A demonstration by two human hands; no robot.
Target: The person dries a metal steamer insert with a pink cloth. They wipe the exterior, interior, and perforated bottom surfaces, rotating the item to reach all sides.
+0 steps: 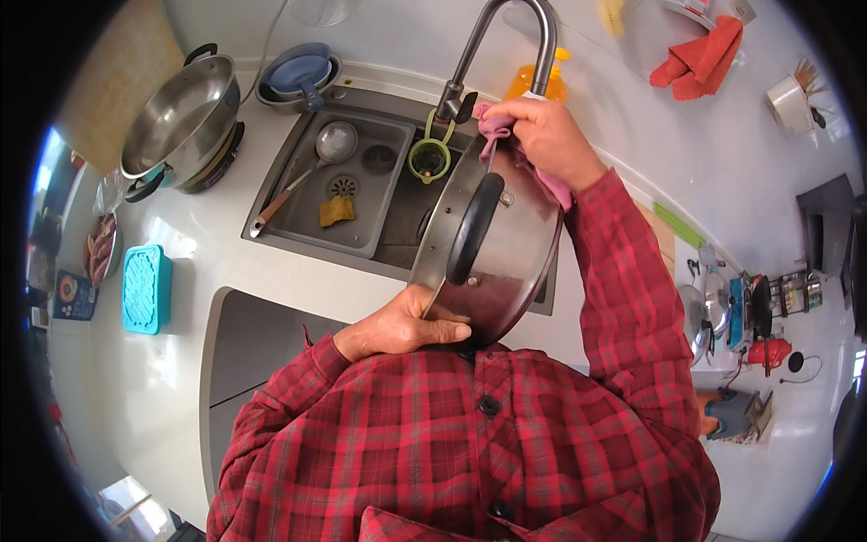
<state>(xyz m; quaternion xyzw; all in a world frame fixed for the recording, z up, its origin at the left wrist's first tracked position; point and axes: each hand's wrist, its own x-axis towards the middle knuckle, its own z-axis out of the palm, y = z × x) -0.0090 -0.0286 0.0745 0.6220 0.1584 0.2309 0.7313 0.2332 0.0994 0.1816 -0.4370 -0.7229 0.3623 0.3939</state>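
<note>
A large stainless steel pot (521, 237) with a black side handle (476, 229) is tipped on its side over the right part of the sink (399, 254). My left hand (413, 324) grips its near rim, thumb on the outer wall and fingers hidden inside. At the far rim, below the faucet (467, 61), my right hand (552, 139) holds a pink cloth (496, 125) against the metal. The cloth folds over the rim and trails down the outer wall. Most of the pot's inside faces away from view.
In the left basin lie a ladle (336, 142) and a yellow sponge (336, 211). A green strainer (429, 160) hangs under the faucet. A steel wok (183, 122), stacked bowls (298, 71) and a turquoise container (146, 289) stand leftward. Behind the faucet is an orange bottle (525, 80).
</note>
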